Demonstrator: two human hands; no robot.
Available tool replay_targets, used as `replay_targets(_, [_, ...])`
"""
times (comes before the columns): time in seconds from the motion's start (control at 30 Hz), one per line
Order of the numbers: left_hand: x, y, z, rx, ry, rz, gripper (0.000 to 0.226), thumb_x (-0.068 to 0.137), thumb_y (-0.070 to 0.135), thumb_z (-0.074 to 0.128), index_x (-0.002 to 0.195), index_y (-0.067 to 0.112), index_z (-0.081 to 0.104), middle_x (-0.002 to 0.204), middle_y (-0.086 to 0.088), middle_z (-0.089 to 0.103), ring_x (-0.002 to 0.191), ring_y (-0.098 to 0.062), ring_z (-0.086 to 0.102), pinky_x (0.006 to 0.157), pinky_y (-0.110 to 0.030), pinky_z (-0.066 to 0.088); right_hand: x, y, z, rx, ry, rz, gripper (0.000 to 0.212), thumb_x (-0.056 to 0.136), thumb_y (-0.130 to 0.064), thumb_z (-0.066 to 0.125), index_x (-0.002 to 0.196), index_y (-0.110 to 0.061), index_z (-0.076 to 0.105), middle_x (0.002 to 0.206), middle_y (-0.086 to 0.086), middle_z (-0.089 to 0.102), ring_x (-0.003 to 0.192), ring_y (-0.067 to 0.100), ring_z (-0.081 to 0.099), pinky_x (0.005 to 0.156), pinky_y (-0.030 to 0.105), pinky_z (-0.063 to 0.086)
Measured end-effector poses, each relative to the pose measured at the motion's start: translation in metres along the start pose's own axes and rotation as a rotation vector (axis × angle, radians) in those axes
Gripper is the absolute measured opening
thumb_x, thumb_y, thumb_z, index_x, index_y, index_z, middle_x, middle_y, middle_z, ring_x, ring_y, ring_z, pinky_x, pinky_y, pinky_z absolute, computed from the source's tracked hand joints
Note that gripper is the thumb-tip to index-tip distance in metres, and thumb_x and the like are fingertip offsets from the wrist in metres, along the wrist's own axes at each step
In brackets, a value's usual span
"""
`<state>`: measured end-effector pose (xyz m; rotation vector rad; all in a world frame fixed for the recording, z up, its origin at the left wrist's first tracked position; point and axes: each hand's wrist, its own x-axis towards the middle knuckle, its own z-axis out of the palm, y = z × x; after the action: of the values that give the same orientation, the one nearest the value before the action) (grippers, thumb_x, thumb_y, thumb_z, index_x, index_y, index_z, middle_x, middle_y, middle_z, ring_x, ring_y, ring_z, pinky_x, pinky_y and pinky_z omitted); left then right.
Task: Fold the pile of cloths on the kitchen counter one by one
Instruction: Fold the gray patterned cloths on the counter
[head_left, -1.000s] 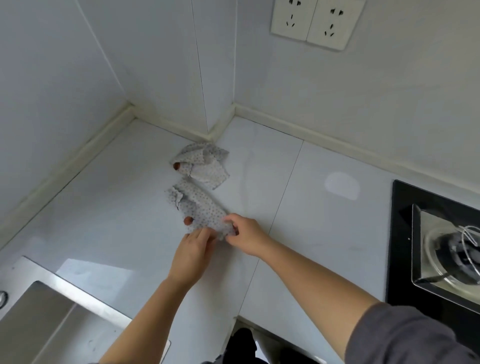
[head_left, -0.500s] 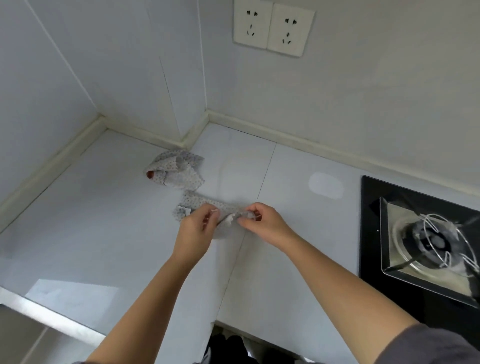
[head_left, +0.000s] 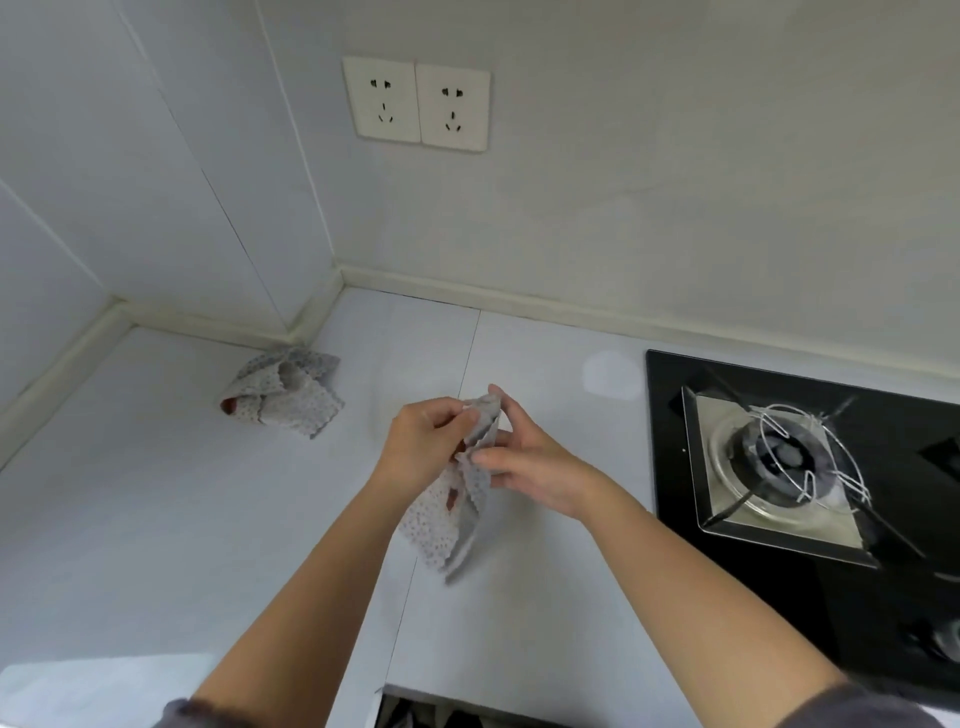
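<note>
1. White tabletop (head_left: 156, 519) is stretching away from the near edge.
2. Above it, left hand (head_left: 421, 447) and right hand (head_left: 524, 467) are both pinching the top of a dotted cloth (head_left: 447, 525), its rest dangling.
3. Looking light and floppy, it is probably needing a grip at two corners.
4. Farther back, a crumpled second cloth (head_left: 283, 397) is lying near the wall corner.

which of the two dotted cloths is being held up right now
The dotted cloth hanging between the left hand and right hand, both gripping its top. The other cloth lies crumpled on the counter by the wall corner, untouched.
</note>
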<state>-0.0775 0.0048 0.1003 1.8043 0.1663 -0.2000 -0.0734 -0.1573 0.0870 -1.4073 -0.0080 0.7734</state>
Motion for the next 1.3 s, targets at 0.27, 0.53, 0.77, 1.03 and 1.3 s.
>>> replay_targets(0.27, [0.003,0.006,0.012,-0.202,0.027,-0.199,0.02,0.094,0.013,0.058,0.078,0.002,0.063,0.063,-0.005,0.059,0.057,-0.017,0.059,0.055,-0.024,0.054,-0.013,0.007,-0.009,-0.17,-0.056,0.014,0.109,0.087,0.003,0.065,0.15,-0.043,-0.011,0.131,-0.001,0.06,0.116,0.011,0.061,0.097,0.032,0.049])
replay_targets(0.53, [0.005,0.002,0.009,-0.235,0.05,-0.207,0.021,0.096,0.016,0.056,0.079,0.003,0.058,0.056,0.0,0.056,0.056,-0.018,0.052,0.066,-0.034,0.05,-0.018,0.021,-0.02,-0.082,-0.034,-0.027,0.057,0.091,0.002,0.057,0.143,-0.015,0.041,0.125,0.007,0.065,0.116,0.023,0.062,0.099,0.038,0.05])
replay_targets(0.77, [0.001,0.002,0.015,-0.521,-0.071,-0.309,0.024,0.101,0.017,0.046,0.108,-0.001,0.059,0.104,-0.019,0.07,0.09,-0.026,0.071,0.075,-0.033,0.059,-0.018,0.033,-0.008,-0.201,0.168,-0.08,0.051,0.088,-0.006,0.066,0.132,-0.022,0.048,0.119,-0.004,0.067,0.107,0.01,0.065,0.094,0.03,0.053])
replay_targets(1.03, [0.009,-0.007,-0.005,-0.274,0.133,-0.247,0.017,0.1,0.019,0.045,0.099,0.006,0.055,0.09,-0.016,0.06,0.081,-0.027,0.06,0.066,-0.033,0.057,-0.025,0.031,-0.031,0.142,0.439,-0.019,0.022,0.099,-0.019,0.051,0.111,-0.008,0.066,0.108,0.014,0.071,0.101,0.031,0.068,0.093,0.046,0.053])
replay_targets(1.3, [0.0,-0.035,-0.011,0.029,-0.055,-0.608,0.02,0.095,0.016,0.055,0.078,0.006,0.06,0.083,-0.013,0.063,0.068,-0.022,0.056,0.061,-0.029,0.045,-0.05,0.034,-0.051,0.275,0.35,0.323,0.027,0.093,-0.008,0.053,0.114,0.005,0.062,0.099,0.02,0.071,0.087,0.028,0.07,0.076,0.036,0.058])
